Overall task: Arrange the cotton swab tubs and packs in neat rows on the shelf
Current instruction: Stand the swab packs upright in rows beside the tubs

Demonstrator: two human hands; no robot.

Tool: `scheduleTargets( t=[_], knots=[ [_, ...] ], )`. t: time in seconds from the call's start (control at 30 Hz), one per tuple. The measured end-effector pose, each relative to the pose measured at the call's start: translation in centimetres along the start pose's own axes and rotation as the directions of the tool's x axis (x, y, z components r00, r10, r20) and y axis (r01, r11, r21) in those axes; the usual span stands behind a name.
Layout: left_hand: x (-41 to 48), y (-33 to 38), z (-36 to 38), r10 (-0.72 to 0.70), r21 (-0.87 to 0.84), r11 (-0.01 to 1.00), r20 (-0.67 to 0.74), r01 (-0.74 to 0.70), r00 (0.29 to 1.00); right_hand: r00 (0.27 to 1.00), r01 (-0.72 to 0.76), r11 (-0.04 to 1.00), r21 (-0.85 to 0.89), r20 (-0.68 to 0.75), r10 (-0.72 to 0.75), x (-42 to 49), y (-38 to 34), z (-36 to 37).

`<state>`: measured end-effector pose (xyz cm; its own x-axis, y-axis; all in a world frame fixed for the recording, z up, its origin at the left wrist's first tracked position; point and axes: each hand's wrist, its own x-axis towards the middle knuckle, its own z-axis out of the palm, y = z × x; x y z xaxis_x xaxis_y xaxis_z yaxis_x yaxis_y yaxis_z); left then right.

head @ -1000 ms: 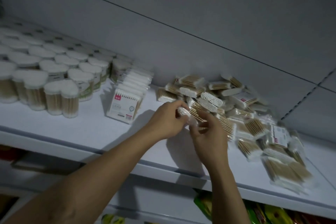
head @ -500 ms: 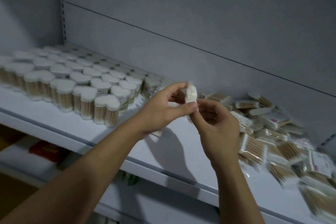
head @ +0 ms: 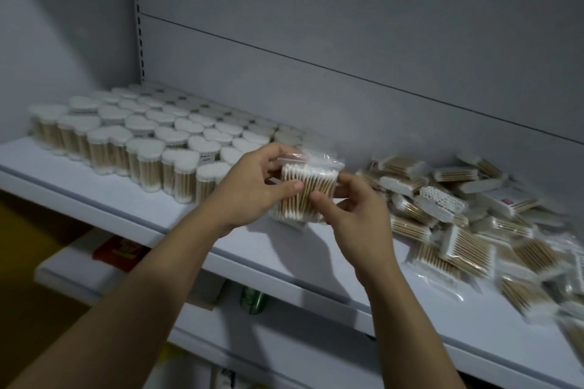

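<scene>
Both hands hold 1 clear pack of cotton swabs (head: 306, 191) above the front of the shelf (head: 177, 224). The left hand (head: 249, 188) pinches its left edge, thumb across the face; the right hand (head: 357, 218) closes on its lower right corner.

Risk, judged: the film looks slick and the zip flap at the top stands loose, so a shift of fingers could let the pack slide and drop past the shelf lip below the grip. Setting it down to the right of the grip could also nudge the loose heap of packs (head: 474, 224), which lies overlapped and tilted, and send some over the edge.

Counts: 1 pack in hand. The heap holds at least 20 packs; overlap and blur prevent an exact figure. To the left of the grip and beyond it, heart-lidded tubs (head: 142, 142) stand in rows, roughly 40; the far ones blur.
</scene>
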<state>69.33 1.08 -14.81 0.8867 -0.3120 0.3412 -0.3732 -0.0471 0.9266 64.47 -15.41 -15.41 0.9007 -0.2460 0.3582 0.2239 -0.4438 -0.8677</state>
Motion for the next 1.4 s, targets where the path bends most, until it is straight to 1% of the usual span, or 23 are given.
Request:
scheduleTargets(
  t=[0.03,0.1,0.13,0.2,0.3,0.4,0.53,0.67,0.87,0.93,1.0,1.13,1.23,1.3,1.33,1.37,1.4],
  knots=[
    [0.0,-0.7,0.1,0.012,0.092,0.996,-0.041,-0.008,0.999,1.000,-0.004,1.000,-0.007,-0.014,0.004,0.0,0.6,0.4],
    [-0.3,-2.3,0.6,0.053,0.296,0.955,-0.174,0.002,0.983,0.998,-0.040,0.999,-0.030,-0.054,0.038,-0.1,2.1,1.2],
    [-0.6,-3.0,1.0,0.081,0.365,0.931,-0.232,0.010,0.969,0.996,-0.066,0.997,-0.027,-0.061,0.064,-0.2,2.8,1.6],
    [-1.6,-4.3,1.8,0.110,0.447,0.894,-0.266,0.021,0.958,0.991,-0.115,0.993,-0.014,-0.065,0.114,-0.4,4.2,2.5],
    [-2.1,-5.9,2.5,0.059,0.536,0.842,-0.219,0.069,0.974,0.986,-0.142,0.989,-0.033,-0.093,0.139,-0.3,5.1,3.5],
    [-1.7,-6.8,2.7,-0.021,0.578,0.803,-0.217,0.146,0.976,0.980,-0.150,0.988,-0.021,-0.137,0.146,0.0,5.1,3.9],
    [-1.7,-7.3,2.9,0.042,0.654,0.753,-0.156,0.072,0.987,0.978,-0.164,0.986,-0.028,-0.134,0.159,0.0,5.5,3.9],
    [-2.0,-7.2,2.9,0.081,0.701,0.710,-0.171,0.063,0.982,0.983,-0.160,0.986,-0.053,-0.102,0.154,0.0,5.6,3.8],
    [-2.2,-7.0,3.1,0.049,0.687,0.722,-0.166,0.080,0.985,0.988,-0.141,0.987,-0.071,-0.068,0.136,-0.2,5.1,3.8],
    [-2.4,-6.8,3.2,0.066,0.674,0.737,-0.154,0.056,0.986,0.988,-0.144,0.988,-0.061,-0.070,0.140,-0.4,5.0,3.7],
    [-2.4,-6.2,3.4,0.116,0.665,0.747,-0.152,0.015,0.982,0.988,-0.141,0.988,-0.070,-0.076,0.135,-0.6,4.9,3.1],
    [-1.1,-4.9,4.8,0.297,0.779,0.611,-0.059,-0.142,0.953,0.992,-0.119,0.976,-0.184,-0.066,0.108,-0.1,4.6,0.6],
    [0.9,-3.7,6.5,0.347,0.795,0.574,-0.021,-0.194,0.938,0.996,-0.083,0.959,-0.271,-0.065,0.068,1.1,4.7,-2.2],
    [2.5,-2.6,7.9,0.398,0.818,0.514,0.037,-0.256,0.917,0.997,-0.071,0.945,-0.319,-0.060,0.055,2.3,5.0,-4.0],
    [3.4,-1.9,8.7,0.412,0.836,0.466,0.084,-0.289,0.907,0.997,-0.064,0.937,-0.344,-0.050,0.050,2.9,5.2,-4.8],
    [4.5,-1.0,9.4,0.388,0.852,0.423,0.137,-0.308,0.911,0.998,-0.058,0.930,-0.364,-0.037,0.049,3.7,5.3,-5.5],
    [5.8,-0.3,10.1,0.328,0.864,0.391,0.190,-0.316,0.925,0.999,-0.051,0.927,-0.372,-0.021,0.046,4.5,5.5,-6.0]
  ],
)
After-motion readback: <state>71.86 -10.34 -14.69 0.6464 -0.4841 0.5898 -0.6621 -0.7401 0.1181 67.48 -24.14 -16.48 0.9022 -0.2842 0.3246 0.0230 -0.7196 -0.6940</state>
